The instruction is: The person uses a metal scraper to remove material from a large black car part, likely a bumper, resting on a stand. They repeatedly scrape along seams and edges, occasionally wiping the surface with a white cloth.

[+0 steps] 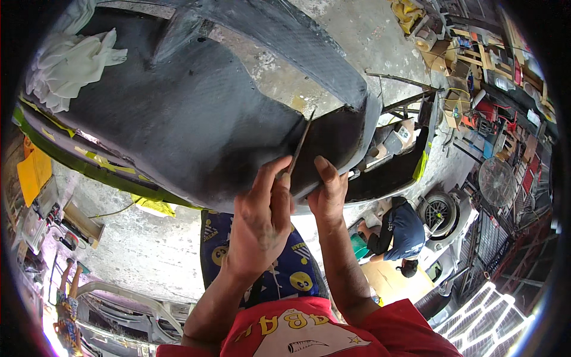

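A large dark grey moulded panel (pixel 196 119), with a woven-looking surface and a big cut-out, spreads in front of me. My left hand (pixel 262 214) is closed around a thin, tapered file-like tool (pixel 303 140). Its pointed end slants up and away, over the panel's dark recess beside the cut-out. Close by on the right, my right hand (pixel 328 193) grips the panel's near edge, thumb on top; its other fingers are partly hidden. Crumpled white cloth (pixel 74 68) lies on the panel's far left.
Green-yellow trimmed parts (pixel 101 169) run under the panel's left side. At the right stand a dark frame (pixel 410 154), a fan (pixel 497 181) and a wheel (pixel 439 214). A person in a dark shirt (pixel 404 229) bends at the lower right; another person (pixel 68 315) is at the lower left.
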`<state>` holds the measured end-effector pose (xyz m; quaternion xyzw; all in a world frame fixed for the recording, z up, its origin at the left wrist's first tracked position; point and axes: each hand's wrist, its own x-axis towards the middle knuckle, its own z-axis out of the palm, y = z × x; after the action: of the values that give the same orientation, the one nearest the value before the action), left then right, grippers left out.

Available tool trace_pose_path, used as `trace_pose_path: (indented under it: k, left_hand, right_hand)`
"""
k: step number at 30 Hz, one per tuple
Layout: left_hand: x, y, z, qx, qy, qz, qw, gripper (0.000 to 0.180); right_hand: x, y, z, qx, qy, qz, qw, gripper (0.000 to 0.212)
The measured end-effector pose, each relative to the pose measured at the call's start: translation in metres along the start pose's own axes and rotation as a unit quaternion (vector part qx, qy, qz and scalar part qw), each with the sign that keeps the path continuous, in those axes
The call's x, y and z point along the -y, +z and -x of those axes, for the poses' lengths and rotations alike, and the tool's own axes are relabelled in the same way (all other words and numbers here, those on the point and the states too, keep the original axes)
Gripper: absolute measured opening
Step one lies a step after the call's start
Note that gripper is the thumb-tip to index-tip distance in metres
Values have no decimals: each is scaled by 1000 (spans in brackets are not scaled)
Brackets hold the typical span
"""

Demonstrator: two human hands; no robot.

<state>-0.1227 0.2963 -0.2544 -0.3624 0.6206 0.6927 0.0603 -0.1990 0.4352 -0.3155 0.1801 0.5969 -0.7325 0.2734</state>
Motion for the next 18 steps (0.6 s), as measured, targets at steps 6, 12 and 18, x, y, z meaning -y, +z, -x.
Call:
trace_pose_path:
  k: [6, 12, 18]
  left_hand:
    - [-1, -10, -1, 41, 37, -7, 998, 25]
    - [-14, -36, 31, 20, -29, -17, 999, 28]
    - [-12, -45, 35, -19, 7, -118, 993, 28]
  right_hand:
    - [0, 1, 0, 27, -6, 2, 1000, 63]
    - [-6, -6, -3, 48, -32, 10, 998, 77]
    - [-3, -4, 8, 86, -26, 2, 996, 71]
